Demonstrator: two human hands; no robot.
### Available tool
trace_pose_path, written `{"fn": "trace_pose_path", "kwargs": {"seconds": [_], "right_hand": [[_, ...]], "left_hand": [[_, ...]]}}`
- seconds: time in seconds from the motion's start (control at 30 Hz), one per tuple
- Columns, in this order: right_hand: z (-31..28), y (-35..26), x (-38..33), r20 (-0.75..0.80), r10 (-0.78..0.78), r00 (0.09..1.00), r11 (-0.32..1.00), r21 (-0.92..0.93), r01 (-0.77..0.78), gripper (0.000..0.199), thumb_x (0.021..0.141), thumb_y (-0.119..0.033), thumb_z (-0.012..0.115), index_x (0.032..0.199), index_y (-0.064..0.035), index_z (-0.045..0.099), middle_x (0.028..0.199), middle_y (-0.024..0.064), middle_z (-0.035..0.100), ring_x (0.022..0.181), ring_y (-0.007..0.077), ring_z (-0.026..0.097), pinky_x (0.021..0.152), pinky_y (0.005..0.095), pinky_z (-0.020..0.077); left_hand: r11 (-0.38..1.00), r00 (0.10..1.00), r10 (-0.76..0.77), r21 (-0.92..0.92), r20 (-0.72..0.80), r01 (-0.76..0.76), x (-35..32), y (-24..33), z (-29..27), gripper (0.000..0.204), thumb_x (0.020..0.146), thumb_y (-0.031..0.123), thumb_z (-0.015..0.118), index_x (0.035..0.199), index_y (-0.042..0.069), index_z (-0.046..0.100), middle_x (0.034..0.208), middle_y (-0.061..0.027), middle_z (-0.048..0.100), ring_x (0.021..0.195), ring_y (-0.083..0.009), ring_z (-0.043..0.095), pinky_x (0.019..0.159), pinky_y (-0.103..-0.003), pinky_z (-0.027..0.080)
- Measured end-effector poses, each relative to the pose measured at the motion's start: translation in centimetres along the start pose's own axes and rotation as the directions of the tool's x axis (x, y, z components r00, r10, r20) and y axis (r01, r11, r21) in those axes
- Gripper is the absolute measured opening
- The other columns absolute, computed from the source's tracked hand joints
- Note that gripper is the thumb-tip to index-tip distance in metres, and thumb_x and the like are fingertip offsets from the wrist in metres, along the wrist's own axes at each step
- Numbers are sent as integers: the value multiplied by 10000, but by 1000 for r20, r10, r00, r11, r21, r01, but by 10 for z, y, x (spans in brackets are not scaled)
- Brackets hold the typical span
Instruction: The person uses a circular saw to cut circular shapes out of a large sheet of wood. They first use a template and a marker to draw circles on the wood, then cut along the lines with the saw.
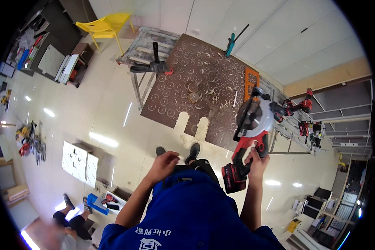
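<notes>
Already the brown board (196,83) on the metal stand (139,46) was riddled with round cut-outs, yet the right hand (257,160) gripped the red circular saw (254,125) lifted clear of it — left hand (164,162) loosely curled, empty — no cut underway.

head cam – steep downward fisheye | workbench (204,83) below – mid-distance

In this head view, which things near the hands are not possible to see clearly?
- Red cordless circular saw in the right hand: blade teeth too small, guard covers them.
- Left hand: palm turned away, contents unknown.
- Brown patterned board: near edge hidden by the saw.
</notes>
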State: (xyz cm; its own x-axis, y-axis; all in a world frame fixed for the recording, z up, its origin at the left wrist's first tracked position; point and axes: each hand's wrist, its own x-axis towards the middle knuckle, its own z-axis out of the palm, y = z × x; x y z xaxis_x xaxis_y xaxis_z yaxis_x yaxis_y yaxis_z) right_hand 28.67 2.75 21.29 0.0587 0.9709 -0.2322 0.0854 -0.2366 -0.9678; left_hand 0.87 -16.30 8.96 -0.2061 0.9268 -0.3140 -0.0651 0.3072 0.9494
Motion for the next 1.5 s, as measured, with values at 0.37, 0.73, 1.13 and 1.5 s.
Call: {"fn": "trace_pose_path", "kwargs": {"seconds": [0.37,0.73,1.13,1.5], "right_hand": [[26,26,16,24,135,990,991,-24,-135,72,899,-44,638,878,-10,579,632,26,550,459,115,518,418,262,410],[73,14,84,191,-76,979,973,-203,115,209,846,-156,680,949,14,616,692,149,656,585,243,658,561,353,494],[99,10,65,491,-400,774,893,17,450,507,777,-106,687,1181,42,417,924,301,640,860,479,636,728,506,525],[-15,48,65,736,-69,673,894,-254,370,544,858,-192,646,1342,6,496,1268,236,594,1144,383,591,976,418,480]], "left_hand": [[997,956,69,12,284,-76,54,55,-1,203,975,59,560,1160,-23,578,1002,-83,663,912,-133,631,833,-280,518],[985,973,34,159,229,-72,157,160,95,429,1007,294,549,1309,-9,506,1126,-77,626,1008,-126,597,832,-278,489],[984,992,-123,-128,-5,121,189,180,116,201,914,163,665,1037,20,595,934,-109,686,860,-192,667,774,-327,550],[989,981,-139,37,-134,145,121,182,26,161,731,-36,602,883,11,579,761,-53,600,519,-113,533,473,-268,421]]}}
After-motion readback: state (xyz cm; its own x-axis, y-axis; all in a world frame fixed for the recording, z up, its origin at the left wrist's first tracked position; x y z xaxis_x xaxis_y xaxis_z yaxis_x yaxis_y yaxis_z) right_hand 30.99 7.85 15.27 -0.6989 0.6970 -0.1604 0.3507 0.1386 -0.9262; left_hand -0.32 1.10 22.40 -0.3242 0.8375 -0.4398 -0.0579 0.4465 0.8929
